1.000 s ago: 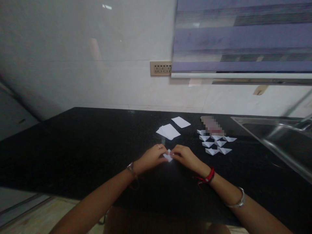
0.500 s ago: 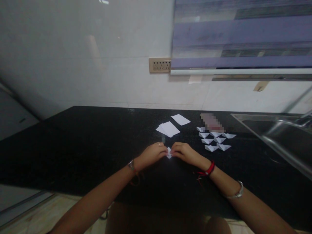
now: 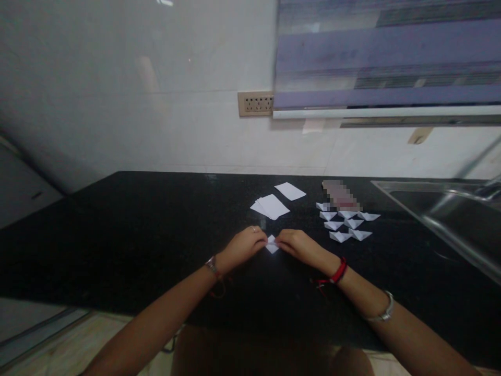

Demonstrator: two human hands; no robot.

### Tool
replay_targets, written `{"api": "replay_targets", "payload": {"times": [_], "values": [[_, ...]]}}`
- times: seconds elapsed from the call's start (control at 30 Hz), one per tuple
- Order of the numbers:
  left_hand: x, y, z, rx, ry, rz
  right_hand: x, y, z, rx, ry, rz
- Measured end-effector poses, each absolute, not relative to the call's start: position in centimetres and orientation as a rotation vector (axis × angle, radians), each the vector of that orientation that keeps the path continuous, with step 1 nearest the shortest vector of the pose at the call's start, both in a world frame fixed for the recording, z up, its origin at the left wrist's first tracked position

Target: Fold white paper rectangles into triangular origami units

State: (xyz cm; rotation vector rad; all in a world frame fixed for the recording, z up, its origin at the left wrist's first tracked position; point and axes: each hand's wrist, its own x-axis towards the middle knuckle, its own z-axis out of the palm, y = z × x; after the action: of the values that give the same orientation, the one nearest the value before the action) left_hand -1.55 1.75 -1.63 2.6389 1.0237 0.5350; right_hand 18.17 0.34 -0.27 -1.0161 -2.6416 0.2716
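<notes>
A small folded white paper piece point(image 3: 271, 244) lies on the black countertop point(image 3: 136, 235), pinched between both hands. My left hand point(image 3: 245, 245) grips its left side with curled fingers. My right hand point(image 3: 297, 244) presses its right side, fingers closed. Beyond the hands lies a small stack of flat white paper slips point(image 3: 271, 207), and a single slip point(image 3: 290, 191) sits further back. Several finished folded paper triangles point(image 3: 346, 224) lie in rows to the right.
A steel sink point(image 3: 442, 214) is set into the counter at the right. A blurred small object point(image 3: 340, 195) rests behind the triangles. A wall socket point(image 3: 255, 103) and a window blind point(image 3: 387, 62) are on the tiled wall behind.
Both hands stay on the paper piece, with the fingers working it slightly. The view has shifted a little; nothing else on the counter moved.
</notes>
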Motion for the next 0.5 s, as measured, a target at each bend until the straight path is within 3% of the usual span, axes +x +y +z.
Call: {"api": "replay_targets", "payload": {"times": [0.5], "values": [[-0.2,1.3,-2.3,2.342,1.575,0.551,16.9,0.6,-0.2,-1.52,-2.414,0.335]]}}
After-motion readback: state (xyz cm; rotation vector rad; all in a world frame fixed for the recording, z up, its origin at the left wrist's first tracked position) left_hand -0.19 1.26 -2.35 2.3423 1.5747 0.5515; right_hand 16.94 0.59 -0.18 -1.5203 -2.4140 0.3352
